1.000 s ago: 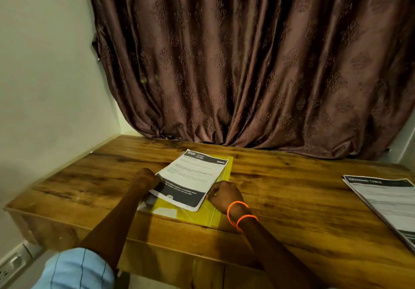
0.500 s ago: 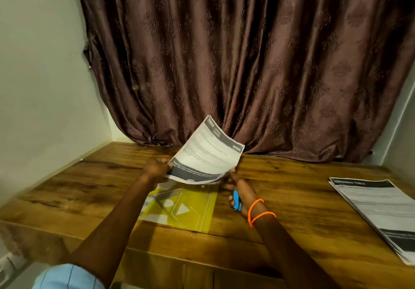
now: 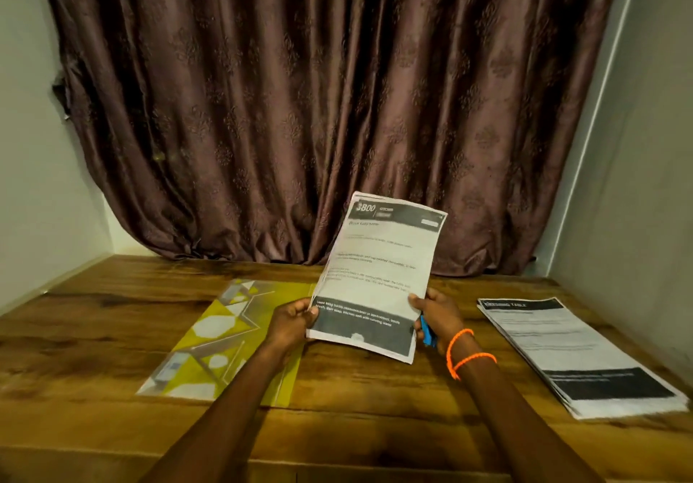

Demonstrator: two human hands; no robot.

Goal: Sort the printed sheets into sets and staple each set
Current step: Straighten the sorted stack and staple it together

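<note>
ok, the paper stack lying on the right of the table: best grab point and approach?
The stack of sheets lies flat, right of the right hand. Probably pinch its near-left long edge, coming from the left: that edge is bare and faces the hand.

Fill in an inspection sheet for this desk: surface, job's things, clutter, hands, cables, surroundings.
Surface: wooden table, glossy.
Job's things: printed set held up off the table; stack of sheets lying at right; blue object, likely the stapler, in the right hand.
Clutter: yellow folder lying flat at left.
Hands: left hand and right hand grip the set's lower corners.
Cables: nothing seen.
Surroundings: brown curtain, pale walls.
</note>
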